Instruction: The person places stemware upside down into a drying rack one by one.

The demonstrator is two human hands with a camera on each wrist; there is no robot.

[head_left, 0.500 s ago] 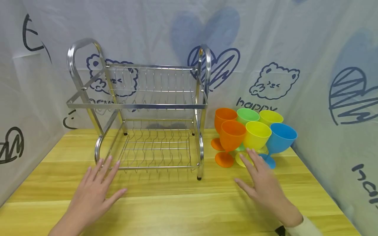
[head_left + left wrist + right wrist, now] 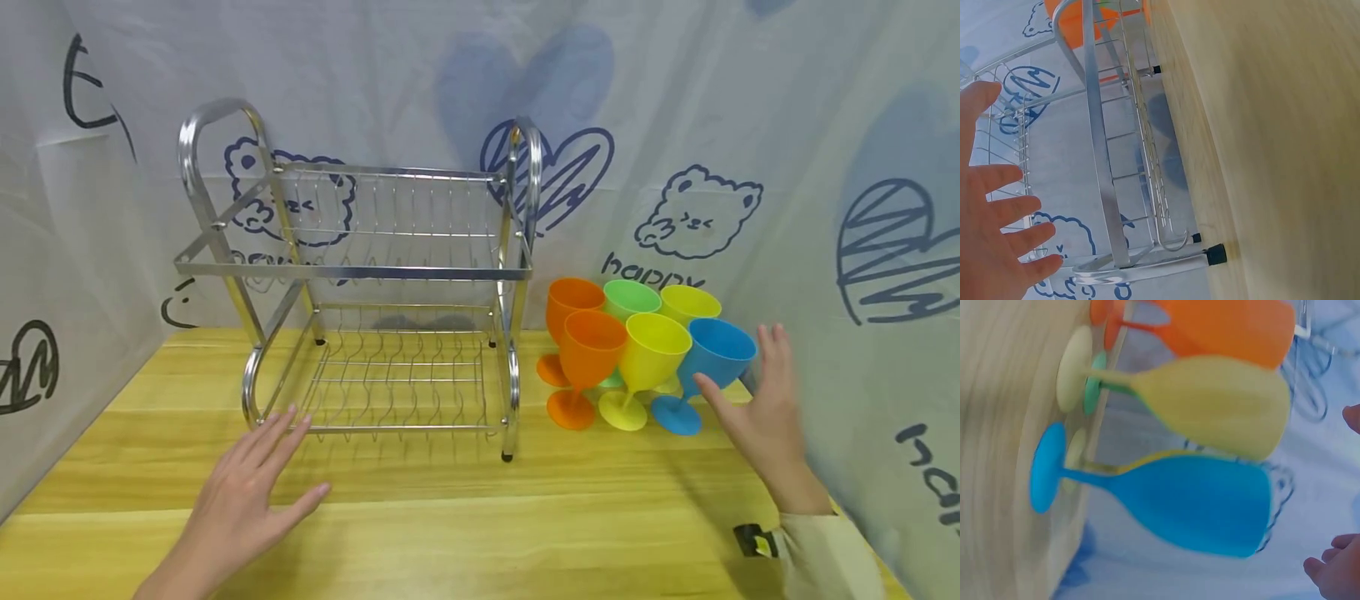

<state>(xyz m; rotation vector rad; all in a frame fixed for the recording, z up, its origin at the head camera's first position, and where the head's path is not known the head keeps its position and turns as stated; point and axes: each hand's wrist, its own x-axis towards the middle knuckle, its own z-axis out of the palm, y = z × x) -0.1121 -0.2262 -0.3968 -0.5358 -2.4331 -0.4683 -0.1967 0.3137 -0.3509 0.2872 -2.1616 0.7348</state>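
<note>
My right hand is at the right side of the blue goblet, thumb and fingers spread apart and holding nothing. In the right wrist view a gap shows between its fingertips and the blue goblet. Left of the blue one stand a yellow goblet and an orange goblet, all upright. Behind them are another orange, a green and a second yellow goblet. My left hand hovers with fingers extended before the metal dish rack, empty.
The two-tier rack stands on the wooden table, its wire shelves bare. A patterned white curtain hangs behind and along both sides. A black strap shows at my right wrist.
My right hand has moved right, from in front of the yellow goblet to the outer side of the blue one. The left hand has barely moved.
</note>
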